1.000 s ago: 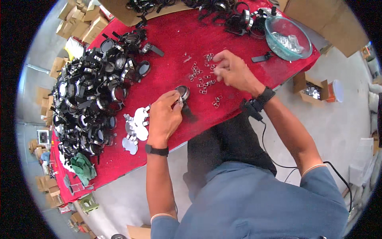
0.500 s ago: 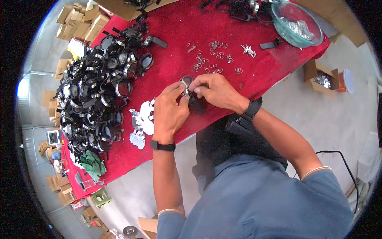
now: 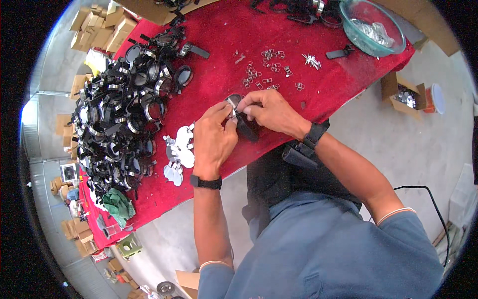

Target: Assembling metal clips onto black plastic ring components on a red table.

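Near the table's front edge, my left hand (image 3: 215,133) is closed on a round, watch-like piece (image 3: 234,99) with a silvery band, its fingertips at the band. A black strap (image 3: 247,128) of the piece hangs toward me below the fingers. From the right, my right hand (image 3: 275,112) meets it with thumb and forefinger pinched at the band; whatever small part they grip is hidden. Just beyond the hands lie several small metal buckles (image 3: 253,74) and a bunch of thin white pins (image 3: 312,61). White round discs (image 3: 185,144) lie beside my left hand.
A tall heap of similar black strapped pieces (image 3: 119,119) covers the left of the red table (image 3: 214,50). At the far right stands a greenish clear bowl (image 3: 373,50) with plastic bags inside. A green cloth (image 3: 118,207) lies front left; an open carton (image 3: 403,97) sits on the floor.
Both hands stay at the round piece, with only a slight shift of the right fingers. The whole view has moved a little.
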{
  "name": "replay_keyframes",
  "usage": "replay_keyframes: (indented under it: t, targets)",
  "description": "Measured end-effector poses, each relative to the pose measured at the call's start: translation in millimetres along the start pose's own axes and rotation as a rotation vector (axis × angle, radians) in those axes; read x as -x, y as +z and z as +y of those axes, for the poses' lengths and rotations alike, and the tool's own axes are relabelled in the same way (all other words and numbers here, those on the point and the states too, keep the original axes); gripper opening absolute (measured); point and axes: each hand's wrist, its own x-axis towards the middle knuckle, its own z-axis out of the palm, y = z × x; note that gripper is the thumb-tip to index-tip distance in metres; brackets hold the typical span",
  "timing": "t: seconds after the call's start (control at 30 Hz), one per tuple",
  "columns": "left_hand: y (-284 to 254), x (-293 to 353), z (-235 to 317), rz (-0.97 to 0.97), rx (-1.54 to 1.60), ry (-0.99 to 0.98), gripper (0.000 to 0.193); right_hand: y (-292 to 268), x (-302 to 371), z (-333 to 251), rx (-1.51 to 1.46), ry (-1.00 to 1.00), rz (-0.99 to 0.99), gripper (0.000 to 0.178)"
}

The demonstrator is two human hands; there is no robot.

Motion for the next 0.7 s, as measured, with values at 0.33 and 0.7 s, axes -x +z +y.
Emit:
replay_keyframes:
  t: [0.33,0.7]
  targets:
    - [7,6,-7,0.038,0.038,-0.028,0.035,13,-4,4,0.077,-0.124,0.087,0.016]
    - [13,9,-12,0.089,0.134,-0.019,0.034,24,6,-1,0.459,-0.579,0.322,0.009]
